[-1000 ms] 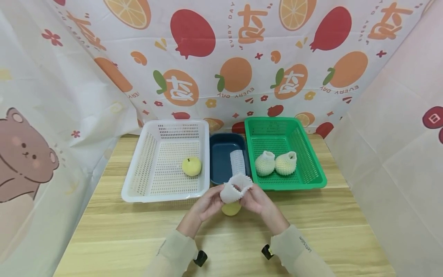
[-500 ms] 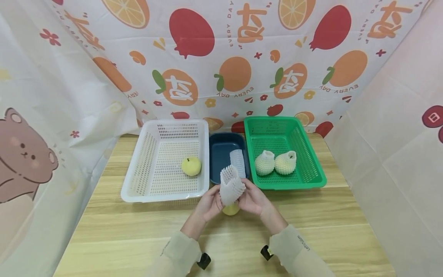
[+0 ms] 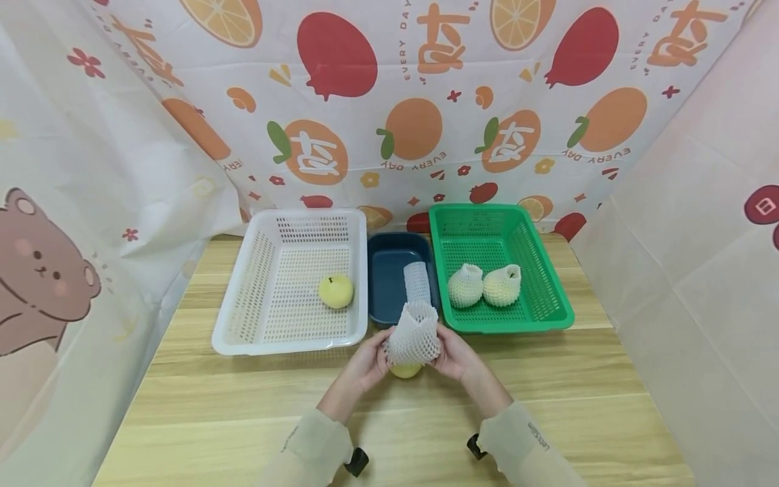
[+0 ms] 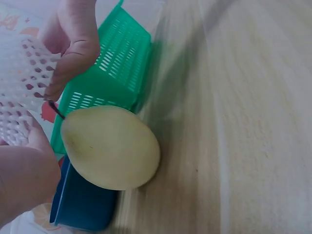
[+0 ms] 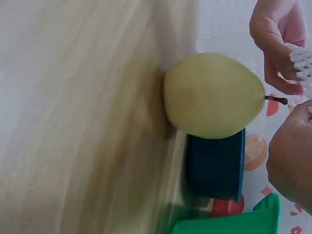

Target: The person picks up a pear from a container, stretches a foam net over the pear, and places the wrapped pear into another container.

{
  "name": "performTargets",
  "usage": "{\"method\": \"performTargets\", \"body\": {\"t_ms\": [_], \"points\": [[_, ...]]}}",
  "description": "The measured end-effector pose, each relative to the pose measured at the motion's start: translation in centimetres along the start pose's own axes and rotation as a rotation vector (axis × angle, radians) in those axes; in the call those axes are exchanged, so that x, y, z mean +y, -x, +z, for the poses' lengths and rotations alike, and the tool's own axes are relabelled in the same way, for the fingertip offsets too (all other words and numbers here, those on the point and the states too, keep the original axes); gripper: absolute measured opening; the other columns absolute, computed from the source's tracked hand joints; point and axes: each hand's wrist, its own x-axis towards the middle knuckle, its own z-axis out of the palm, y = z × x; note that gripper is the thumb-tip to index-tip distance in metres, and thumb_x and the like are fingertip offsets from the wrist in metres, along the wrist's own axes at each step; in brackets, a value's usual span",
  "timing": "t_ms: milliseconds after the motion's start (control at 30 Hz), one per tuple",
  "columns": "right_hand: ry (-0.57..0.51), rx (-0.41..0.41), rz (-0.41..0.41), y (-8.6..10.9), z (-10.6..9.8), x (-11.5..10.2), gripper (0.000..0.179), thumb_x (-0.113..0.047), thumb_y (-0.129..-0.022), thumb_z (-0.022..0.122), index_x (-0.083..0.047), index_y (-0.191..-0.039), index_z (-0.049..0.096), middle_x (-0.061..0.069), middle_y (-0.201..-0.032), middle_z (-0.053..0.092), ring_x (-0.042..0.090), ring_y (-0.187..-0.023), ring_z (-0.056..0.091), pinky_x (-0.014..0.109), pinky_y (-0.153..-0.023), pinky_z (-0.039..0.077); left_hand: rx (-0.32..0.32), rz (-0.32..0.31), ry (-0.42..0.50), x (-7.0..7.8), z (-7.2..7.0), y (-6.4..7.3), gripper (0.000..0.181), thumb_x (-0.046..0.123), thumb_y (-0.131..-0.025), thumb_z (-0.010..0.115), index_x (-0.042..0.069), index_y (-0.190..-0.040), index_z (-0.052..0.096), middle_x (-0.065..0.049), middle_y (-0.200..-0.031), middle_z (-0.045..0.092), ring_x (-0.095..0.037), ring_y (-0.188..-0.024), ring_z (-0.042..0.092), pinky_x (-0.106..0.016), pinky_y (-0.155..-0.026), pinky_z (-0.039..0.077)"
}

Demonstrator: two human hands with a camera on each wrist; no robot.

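A white foam fruit net (image 3: 415, 338) is held between my two hands above a yellow pear (image 3: 406, 370). My left hand (image 3: 367, 362) grips the net's left side, and my right hand (image 3: 455, 355) grips its right side. The net's narrower end points up and away. In the left wrist view the pear (image 4: 112, 147) stands upright on the wooden table, its stem just below the net (image 4: 24, 83). The right wrist view shows the same pear (image 5: 213, 95) with its stem close to the hands and the net's toothed edge (image 5: 303, 61).
A white basket (image 3: 231, 318) at the left holds one bare pear (image 3: 336, 291). The dark blue tray (image 3: 386, 260) in the middle has another foam net (image 3: 417, 281) in it. In the green basket (image 3: 550, 291) sit two net-wrapped pears (image 3: 466, 286). A fruit-print cloth hangs behind.
The foam net has turned in my hands: its opening faced me a second ago, then it tipped up, and now it hangs lower over the pear. The baskets have not moved.
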Motion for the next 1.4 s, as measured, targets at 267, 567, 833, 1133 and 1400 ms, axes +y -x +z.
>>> {"method": "performTargets", "body": {"t_ms": [267, 567, 833, 1133, 1400], "points": [[0.093, 0.155, -0.018, -1.4, -1.4, 1.7, 0.041, -0.022, -0.101, 0.031, -0.017, -0.073, 0.06, -0.005, -0.064, 0.056, 0.005, -0.057, 0.051, 0.021, -0.055, 0.045, 0.195, 0.061, -0.149, -1.5, -1.2, -0.8, 0.016, 0.01, -0.096, 0.044, 0.005, -0.099, 0.059, -0.004, -0.092, 0.061, -0.012, -0.082, 0.059, -0.023, -0.074, 0.051], [0.162, 0.213, -0.065, -2.5, -3.3, 3.4, 0.036, -0.016, -0.1, 0.034, -0.016, -0.078, 0.062, -0.002, -0.072, 0.06, 0.008, -0.066, 0.055, 0.024, -0.06, 0.048, 0.279, 0.104, -0.297, -2.7, -2.4, -1.2, 0.034, 0.014, -0.095, 0.049, -0.005, -0.123, 0.045, -0.006, -0.1, 0.056, -0.012, -0.085, 0.057, -0.027, -0.076, 0.051], [0.171, 0.176, -0.024, -2.7, -4.2, 3.3, 0.03, -0.02, -0.099, 0.037, -0.014, -0.082, 0.062, 0.0, -0.075, 0.064, 0.01, -0.071, 0.061, 0.026, -0.068, 0.05, 0.38, 0.101, -0.342, -2.7, -2.9, -1.4, 0.029, 0.019, -0.09, 0.059, 0.001, -0.113, 0.057, -0.006, -0.092, 0.059, -0.013, -0.076, 0.058, -0.023, -0.065, 0.053], [0.179, 0.162, -0.008, -3.0, -4.6, 3.3, 0.028, -0.02, -0.099, 0.036, -0.014, -0.085, 0.06, -0.001, -0.076, 0.064, 0.01, -0.07, 0.06, 0.025, -0.067, 0.05, 0.49, 0.169, -0.473, -2.9, -2.8, -1.7, 0.014, 0.02, -0.086, 0.064, 0.007, -0.092, 0.066, -0.002, -0.079, 0.058, -0.009, -0.063, 0.053, -0.016, -0.049, 0.044], [0.187, 0.222, -0.036, -3.3, -4.6, 3.6, 0.025, -0.019, -0.097, 0.043, -0.011, -0.084, 0.062, 0.001, -0.073, 0.064, 0.009, -0.066, 0.061, 0.023, -0.063, 0.052, 0.583, 0.227, -0.55, -3.4, -2.7, -2.4, 0.017, 0.018, -0.086, 0.063, 0.002, -0.091, 0.065, -0.002, -0.078, 0.059, -0.01, -0.063, 0.051, -0.018, -0.048, 0.042]]}}
